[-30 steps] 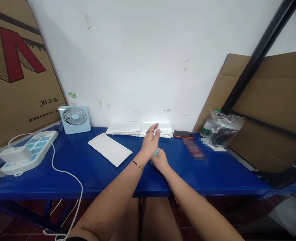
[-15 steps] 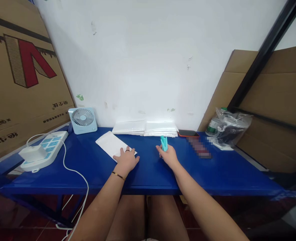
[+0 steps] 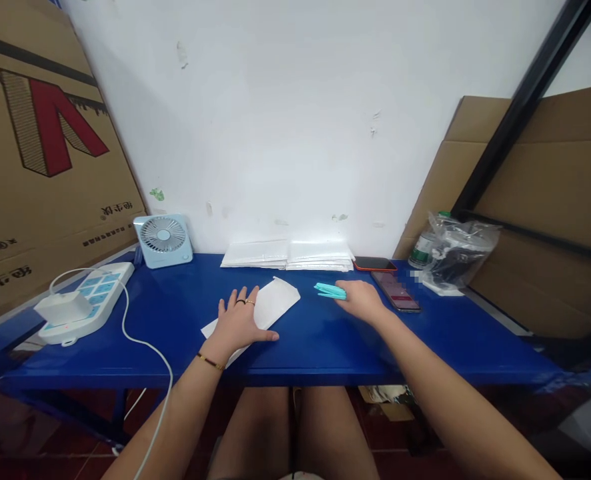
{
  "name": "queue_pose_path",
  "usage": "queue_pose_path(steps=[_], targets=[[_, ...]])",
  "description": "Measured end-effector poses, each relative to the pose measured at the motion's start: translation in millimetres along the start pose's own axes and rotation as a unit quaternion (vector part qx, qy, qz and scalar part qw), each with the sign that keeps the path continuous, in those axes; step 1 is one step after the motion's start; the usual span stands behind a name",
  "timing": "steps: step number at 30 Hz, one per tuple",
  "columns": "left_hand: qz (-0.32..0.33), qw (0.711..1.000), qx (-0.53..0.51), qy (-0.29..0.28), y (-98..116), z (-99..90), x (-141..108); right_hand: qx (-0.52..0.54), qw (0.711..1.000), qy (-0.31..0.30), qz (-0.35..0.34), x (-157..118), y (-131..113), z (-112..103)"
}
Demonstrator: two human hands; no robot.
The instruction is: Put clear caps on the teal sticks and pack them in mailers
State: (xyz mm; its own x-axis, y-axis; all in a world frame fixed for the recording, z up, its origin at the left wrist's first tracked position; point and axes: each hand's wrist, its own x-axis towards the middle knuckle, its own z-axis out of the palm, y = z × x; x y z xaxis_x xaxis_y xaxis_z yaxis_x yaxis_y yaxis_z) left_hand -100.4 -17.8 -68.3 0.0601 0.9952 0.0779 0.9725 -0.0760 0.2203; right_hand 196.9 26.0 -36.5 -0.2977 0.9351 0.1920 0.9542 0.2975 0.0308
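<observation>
On the blue surface (image 3: 310, 347), a white packet (image 3: 278, 299) slants toward the front edge, the left hand (image 3: 238, 325) over it with fingers spread. Nearer the right edge, the right hand (image 3: 363, 300) pinches what look like turquoise strips (image 3: 329, 291).

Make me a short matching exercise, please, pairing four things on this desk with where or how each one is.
1. Left hand
2. Turquoise bundle
3. Fan
4. Power strip

A. Bearing a white plug
B. Spread over the white packet
C. Standing by the wall
D. Gripped in the right hand

Right pairs: 1-B, 2-D, 3-C, 4-A
</observation>
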Motion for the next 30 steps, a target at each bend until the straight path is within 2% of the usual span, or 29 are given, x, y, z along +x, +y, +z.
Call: queue_pose_path(steps=[3,8,12,18,21,24,27,30], targets=[[-0.007,0.999,-0.006,-0.049,12,6.0,20,-0.047,0.998,-0.024,-0.031,9,-10,-4],[0.115,0.991,-0.029,-0.069,29,4.4,32,-0.077,0.994,-0.031,-0.072,21,-18,1],[0.164,0.982,-0.045,-0.081,36,0.7,31,-0.110,0.990,-0.053,-0.065,19,-4,11],[0.186,0.979,-0.055,-0.068,34,3.6,34,-0.133,0.987,-0.073,-0.044,6,24,13],[0.202,0.974,-0.046,-0.091,37,4.7,37,-0.117,0.992,-0.039,-0.026,5,16,5],[0.204,0.973,-0.047,-0.095,42,4.1,38,-0.100,0.992,-0.004,-0.082,10,-5,-4],[0.192,0.976,-0.055,-0.091,44,3.9,38,-0.125,0.983,-0.018,-0.134,14,-14,-6],[0.184,0.976,-0.069,-0.093,43,5.2,37,-0.152,0.982,-0.046,-0.105,13,-1,-1]])
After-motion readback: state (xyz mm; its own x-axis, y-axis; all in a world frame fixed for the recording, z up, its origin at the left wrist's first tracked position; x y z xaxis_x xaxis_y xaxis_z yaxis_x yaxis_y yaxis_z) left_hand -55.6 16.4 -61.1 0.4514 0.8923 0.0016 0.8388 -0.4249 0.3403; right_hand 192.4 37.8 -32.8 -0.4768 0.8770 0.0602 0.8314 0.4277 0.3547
